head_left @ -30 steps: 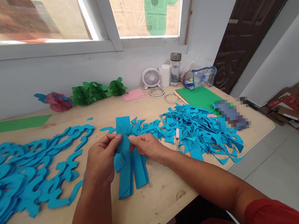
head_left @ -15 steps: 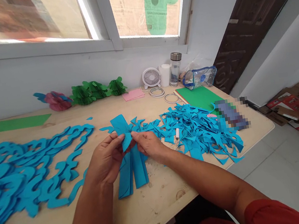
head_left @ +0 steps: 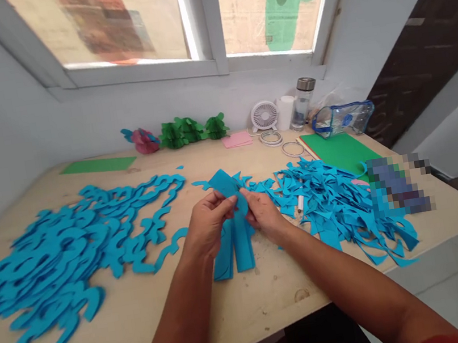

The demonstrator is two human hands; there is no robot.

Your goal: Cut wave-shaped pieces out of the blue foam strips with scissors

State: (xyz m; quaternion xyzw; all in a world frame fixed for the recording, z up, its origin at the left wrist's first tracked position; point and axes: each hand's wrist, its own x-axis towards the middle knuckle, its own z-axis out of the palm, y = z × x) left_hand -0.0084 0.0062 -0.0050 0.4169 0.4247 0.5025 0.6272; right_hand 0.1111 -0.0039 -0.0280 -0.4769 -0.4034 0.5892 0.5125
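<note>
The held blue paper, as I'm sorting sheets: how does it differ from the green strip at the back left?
The held blue paper is in the left hand and right hand; the green strip lies flat on the table. The held blue paper shows a curved edge; the green strip looks straight-edged. Both are single-coloured.

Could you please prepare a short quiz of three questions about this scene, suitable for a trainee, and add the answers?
1. Which holds the blue piece: the left hand, the right hand or both?
2. True or false: the wavy blue cutouts lie to the left of both hands.
3. What stands between the fan and the bottle?
A) a clear pouch
B) a white cylinder
C) a green decoration

Key: 1. Both. 2. True. 3. B.
</note>
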